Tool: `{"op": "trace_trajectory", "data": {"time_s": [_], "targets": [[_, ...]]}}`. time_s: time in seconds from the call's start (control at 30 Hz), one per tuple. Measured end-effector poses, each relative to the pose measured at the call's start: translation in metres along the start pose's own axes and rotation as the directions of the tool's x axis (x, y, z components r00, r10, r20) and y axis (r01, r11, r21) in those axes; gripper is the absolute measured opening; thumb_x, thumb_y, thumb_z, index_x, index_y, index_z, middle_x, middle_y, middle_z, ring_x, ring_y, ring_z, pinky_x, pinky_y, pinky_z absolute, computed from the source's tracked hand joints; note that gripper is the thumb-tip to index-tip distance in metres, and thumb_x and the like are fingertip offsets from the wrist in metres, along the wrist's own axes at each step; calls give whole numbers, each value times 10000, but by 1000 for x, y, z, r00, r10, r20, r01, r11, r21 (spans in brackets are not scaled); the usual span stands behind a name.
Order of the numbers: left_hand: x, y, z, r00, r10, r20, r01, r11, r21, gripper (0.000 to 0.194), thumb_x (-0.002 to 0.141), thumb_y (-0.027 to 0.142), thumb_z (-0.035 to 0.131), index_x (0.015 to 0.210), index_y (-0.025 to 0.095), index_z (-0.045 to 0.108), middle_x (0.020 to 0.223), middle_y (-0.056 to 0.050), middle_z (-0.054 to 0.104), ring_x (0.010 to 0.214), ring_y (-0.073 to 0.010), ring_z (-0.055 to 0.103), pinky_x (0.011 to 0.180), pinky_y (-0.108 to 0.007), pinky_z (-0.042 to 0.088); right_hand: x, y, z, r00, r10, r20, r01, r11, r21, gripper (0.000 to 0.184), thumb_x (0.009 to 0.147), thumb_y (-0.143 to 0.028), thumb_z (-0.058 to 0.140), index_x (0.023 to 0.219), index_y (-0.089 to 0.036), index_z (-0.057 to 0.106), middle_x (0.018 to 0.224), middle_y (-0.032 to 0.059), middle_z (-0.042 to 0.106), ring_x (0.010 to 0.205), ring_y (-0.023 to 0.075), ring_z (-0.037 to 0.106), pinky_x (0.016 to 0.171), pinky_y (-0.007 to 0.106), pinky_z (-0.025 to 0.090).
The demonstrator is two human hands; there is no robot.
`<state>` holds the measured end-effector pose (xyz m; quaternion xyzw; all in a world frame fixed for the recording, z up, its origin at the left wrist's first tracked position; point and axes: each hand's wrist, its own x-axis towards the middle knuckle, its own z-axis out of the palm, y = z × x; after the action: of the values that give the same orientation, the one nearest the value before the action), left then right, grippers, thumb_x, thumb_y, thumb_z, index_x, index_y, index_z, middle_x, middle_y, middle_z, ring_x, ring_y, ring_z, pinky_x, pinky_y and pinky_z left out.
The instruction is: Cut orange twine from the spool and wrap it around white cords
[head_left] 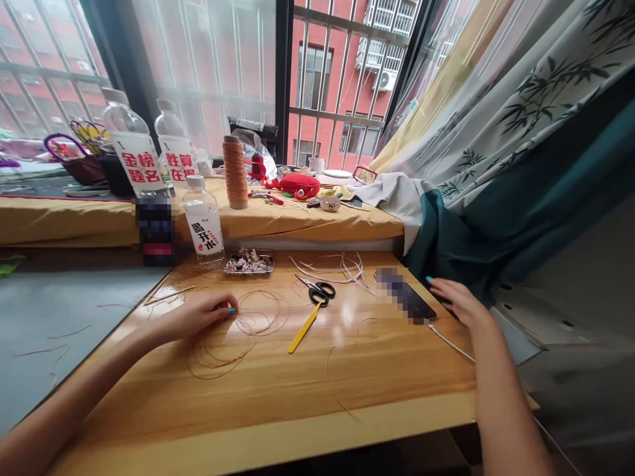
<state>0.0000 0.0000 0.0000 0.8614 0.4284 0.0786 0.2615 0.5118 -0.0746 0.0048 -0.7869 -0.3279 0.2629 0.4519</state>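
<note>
My left hand rests on the wooden table, its fingers pinched together at the left edge of a loose coil of thin brown thread. A second loop of the same thread lies just in front of that hand. My right hand is at the table's right edge beside a phone. Its fingers are stretched out and it holds nothing. Between the hands lie black-handled scissors and yellow tweezers, whose tip is by the scissor handles.
A clear tray of small beads and a water bottle stand at the table's back. White cords lie near the phone; a white cable runs from it. On the ledge are a thread cone and a red pouch.
</note>
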Motion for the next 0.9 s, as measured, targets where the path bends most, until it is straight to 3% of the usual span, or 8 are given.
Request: {"op": "trace_trajectory", "data": {"time_s": [0.07, 0.13, 0.23, 0.33, 0.43, 0.53, 0.73, 0.9], "targets": [[0, 2, 0, 998, -23, -59, 22, 1000, -14, 285, 770, 392, 374, 848, 192, 561, 842, -15, 619, 796, -176, 540, 717, -246, 393, -8, -17, 18, 936, -168, -309, 180, 984, 10, 460, 736, -337, 468, 1154, -152, 425, 1189, 122, 494, 1096, 203, 463, 914, 311, 376], [1, 3, 0, 990, -48, -135, 40, 997, -60, 311, 757, 416, 387, 857, 178, 561, 839, -27, 621, 789, -183, 545, 712, -255, 398, -28, -41, 49, 856, -359, -373, 384, 923, -6, 405, 760, -327, 411, 1132, -168, 436, 1162, 104, 502, 1055, 178, 481, 894, 293, 381], [2, 0, -2, 971, -65, -232, 26, 985, -170, 344, 751, 445, 397, 868, 163, 557, 826, -39, 619, 800, -185, 549, 725, -264, 402, -81, -80, 113, 789, -614, -32, 614, 785, 79, 310, 758, -348, 436, 1005, -182, 524, 1017, 63, 574, 932, 182, 529, 829, 320, 404], [4, -3, -3, 953, -77, -293, -3, 964, -265, 359, 741, 462, 413, 869, 155, 549, 793, -45, 612, 794, -185, 549, 734, -278, 409, -137, -106, 183, 554, -671, 492, 661, 714, 230, 279, 769, -380, 454, 914, -182, 584, 928, 51, 606, 861, 180, 547, 764, 310, 415], [5, -1, -1, 947, -69, -315, -37, 947, -320, 357, 726, 460, 445, 899, 161, 533, 836, -48, 608, 818, -190, 546, 755, -295, 414, -169, -111, 237, 409, -620, 670, 633, 721, 280, 288, 754, -409, 485, 900, -190, 602, 868, 41, 612, 817, 178, 550, 722, 298, 413], [6, 4, 2, 954, -40, -298, -69, 936, -345, 339, 728, 440, 455, 926, 169, 512, 851, -44, 605, 833, -191, 547, 762, -306, 421, -174, -101, 265, 282, -614, 737, 552, 732, 399, 281, 722, -361, 545, 949, -202, 595, 777, 2, 601, 733, 150, 549, 646, 258, 418], [6, 6, 11, 988, -15, -151, -39, 937, -348, 359, 727, 372, 462, 1032, 184, 466, 813, -12, 591, 721, -154, 552, 654, -269, 437, -154, -91, 261, 521, -501, 691, 271, 865, 423, 195, 694, -243, 560, 865, -169, 617, 604, -22, 568, 549, 100, 520, 555, 227, 416], [6, 4, 11, 991, -52, -120, 14, 956, -293, 445, 709, 395, 456, 1088, 162, 474, 831, -26, 598, 720, -166, 554, 637, -270, 436, -140, -92, 248, 564, -403, 721, 126, 905, 407, 123, 677, -206, 570, 786, -156, 598, 630, -9, 581, 543, 91, 529, 580, 235, 429]]}}
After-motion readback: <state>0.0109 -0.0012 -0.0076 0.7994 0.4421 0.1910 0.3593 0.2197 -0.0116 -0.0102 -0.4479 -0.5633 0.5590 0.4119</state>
